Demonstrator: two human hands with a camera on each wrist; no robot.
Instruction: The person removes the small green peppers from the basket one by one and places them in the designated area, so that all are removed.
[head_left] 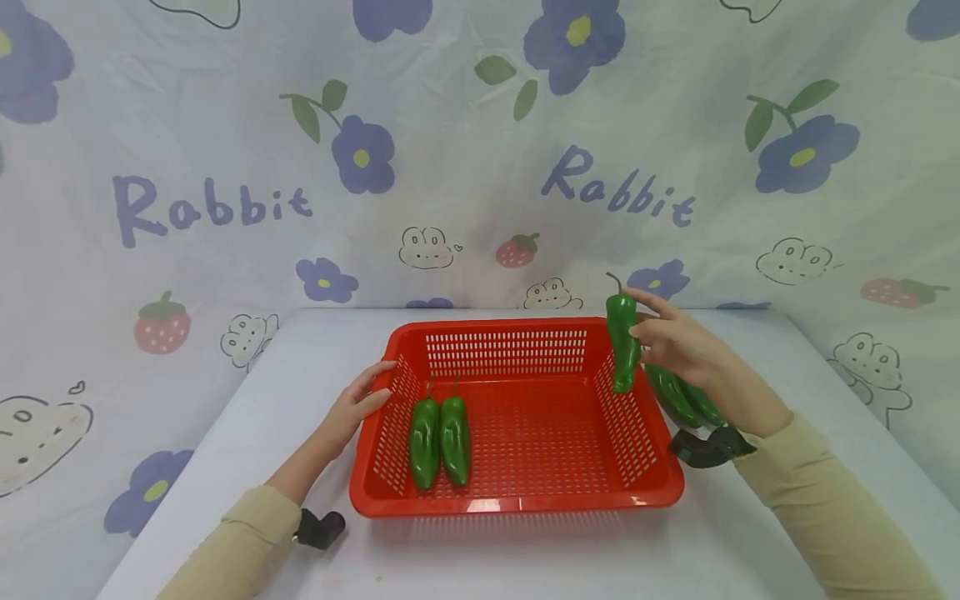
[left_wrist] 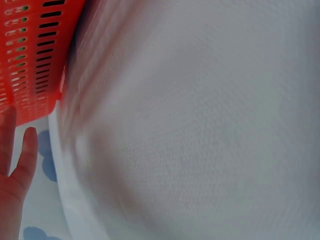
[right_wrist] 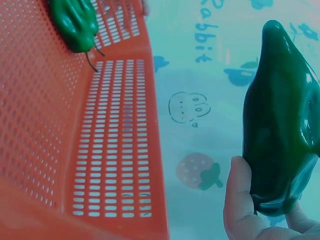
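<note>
Beige fabric sleeves (head_left: 847, 517) lie nearest in the head view. The right grip (head_left: 675, 340) pinches a glossy green pepper (head_left: 622, 333) above the right side of a rectangular red plastic basket (head_left: 570, 504); the left grip (head_left: 354, 406), fingers loosely extended, touches its left rim. Left wrist: relaxed fingers beside the basket's perforated wall (left_wrist: 30, 50). Right wrist: fingers clasp the pepper.

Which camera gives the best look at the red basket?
The head view: it shows nearly the whole red basket, rim and inside, with two green peppers lying in it. The left wrist view catches only slotted wall at its upper left; the right wrist view shows part of the basket's floor and walls, cut off.
</note>
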